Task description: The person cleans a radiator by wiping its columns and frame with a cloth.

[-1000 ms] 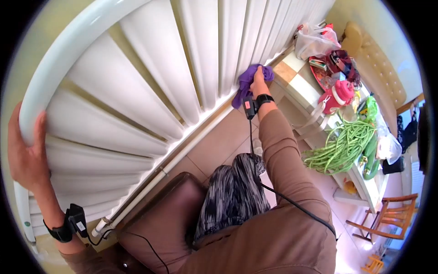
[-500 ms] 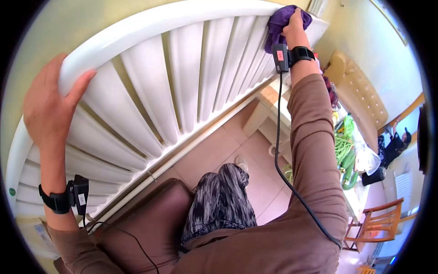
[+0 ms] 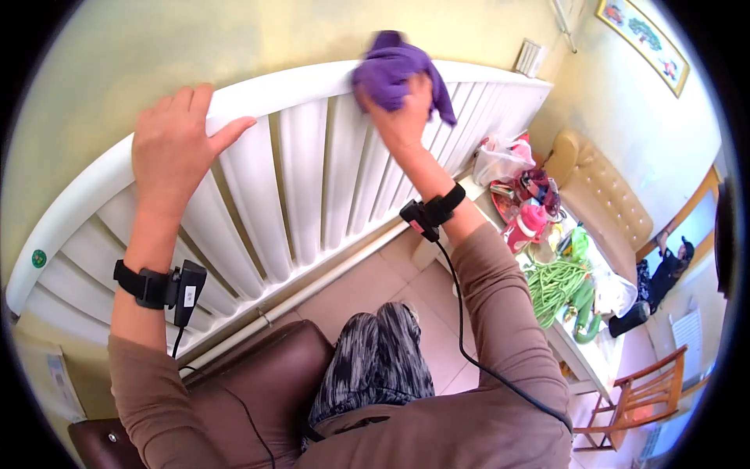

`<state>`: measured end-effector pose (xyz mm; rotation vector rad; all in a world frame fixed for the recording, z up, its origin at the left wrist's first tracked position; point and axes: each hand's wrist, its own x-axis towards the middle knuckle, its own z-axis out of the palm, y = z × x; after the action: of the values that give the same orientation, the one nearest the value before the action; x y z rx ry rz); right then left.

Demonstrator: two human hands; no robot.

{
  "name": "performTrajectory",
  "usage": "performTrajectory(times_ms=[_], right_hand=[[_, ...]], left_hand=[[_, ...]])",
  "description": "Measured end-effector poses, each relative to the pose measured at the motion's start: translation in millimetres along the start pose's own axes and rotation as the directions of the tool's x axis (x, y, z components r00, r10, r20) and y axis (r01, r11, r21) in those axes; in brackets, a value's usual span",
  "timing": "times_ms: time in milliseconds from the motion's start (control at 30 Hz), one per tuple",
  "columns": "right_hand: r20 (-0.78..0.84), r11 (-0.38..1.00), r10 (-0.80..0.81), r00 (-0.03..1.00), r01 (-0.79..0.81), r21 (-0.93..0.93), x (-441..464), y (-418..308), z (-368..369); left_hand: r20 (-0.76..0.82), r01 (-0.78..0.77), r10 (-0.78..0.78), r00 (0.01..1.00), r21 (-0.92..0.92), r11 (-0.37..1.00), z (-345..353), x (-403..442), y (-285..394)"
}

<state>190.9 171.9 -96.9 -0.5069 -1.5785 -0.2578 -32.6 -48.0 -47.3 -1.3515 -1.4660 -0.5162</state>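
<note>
A white radiator (image 3: 301, 180) with a rounded top rail runs along the wall. My left hand (image 3: 173, 148) rests over the top rail at its left part, fingers behind it and thumb spread in front. My right hand (image 3: 402, 117) presses a purple cloth (image 3: 391, 66) onto the top rail near the middle, fingers wrapped round part of the cloth. The cloth drapes over the rail and its edges are slightly blurred.
A brown padded seat (image 3: 269, 375) lies below the radiator. On the right, a table (image 3: 598, 359) bears green beans (image 3: 555, 285), a pink bottle (image 3: 527, 225) and bags. Beyond are a tan sofa (image 3: 605, 195), a wooden chair (image 3: 648, 395) and another person (image 3: 668, 270).
My right hand and the cloth have gone from low on the slats up to the top rail, then left along it. My left hand has shifted along the rail; the view has also turned.
</note>
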Motion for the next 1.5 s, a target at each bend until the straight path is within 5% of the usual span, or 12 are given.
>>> performTrajectory(times_ms=[133, 267, 333, 467, 533, 633, 800, 867, 933, 1233, 1300, 1500], right_hand=[[0.114, 0.863, -0.501, 0.858, 0.487, 0.133, 25.1, -79.2, -0.7], [0.193, 0.908, -0.395, 0.898, 0.349, 0.233, 48.5, -54.8, 11.7], [0.347, 0.926, -0.164, 0.924, 0.023, 0.378, 62.5, -31.1, 10.9], [0.371, 0.981, -0.13, 0.919, 0.065, 0.183, 67.1, -4.1, -7.6], [0.397, 0.994, 0.106, 0.912, -0.091, -0.057, 67.3, -16.7, -13.8], [0.465, 0.978, 0.206, 0.861, -0.181, -0.1, 72.9, -41.8, -14.0], [0.529, 0.973, -0.226, 0.818, 0.159, 0.169, 65.2, -127.2, -6.9], [0.473, 0.974, -0.226, 0.851, 0.21, 0.087, 47.5, -152.5, 13.2], [0.377, 0.898, -0.439, 0.815, 0.39, 0.202, 43.4, -202.1, 28.8], [0.226, 0.79, -0.547, 0.806, 0.409, 0.456, 7.1, -376.5, 78.6], [0.128, 0.753, -0.571, 0.811, 0.455, 0.475, 1.8, -388.7, 82.0], [0.042, 0.681, -0.59, 0.806, 0.469, 0.562, -7.4, -337.6, 84.1]], left_hand=[[-0.064, -0.016, 0.013, 0.998, -0.043, 0.999, 6.1, -2.1, -4.1], [-0.202, -0.073, 0.031, 0.979, -0.202, 0.977, 11.7, -3.5, -6.2], [-0.239, -0.087, 0.008, 0.971, -0.322, 0.943, 8.9, -5.7, -8.5], [0.027, 0.012, -0.004, 1.0, -0.299, 0.954, -2.7, -9.1, -12.8], [0.138, 0.054, -0.018, 0.99, -0.263, 0.963, -8.4, -10.2, -15.9], [-0.205, -0.115, 0.047, 0.978, -0.33, 0.937, -12.1, -12.6, -21.6], [-0.446, -0.091, -0.162, 0.881, -0.494, 0.865, -68.9, -2.9, -45.4], [-0.079, 0.159, -0.239, 0.968, -0.543, 0.824, -92.9, -7.1, -57.6], [-0.554, -0.145, 0.029, 0.832, -0.166, 0.975, -93.8, -0.3, -83.7], [-0.346, -0.104, -0.008, 0.938, -0.306, 0.946, -141.5, 10.9, -137.7], [-0.069, 0.122, -0.161, 0.985, -0.386, 0.914, -136.1, 11.7, -136.8], [0.122, -0.138, 0.164, 0.979, -0.201, 0.97, -93.0, 0.8, -126.5]])
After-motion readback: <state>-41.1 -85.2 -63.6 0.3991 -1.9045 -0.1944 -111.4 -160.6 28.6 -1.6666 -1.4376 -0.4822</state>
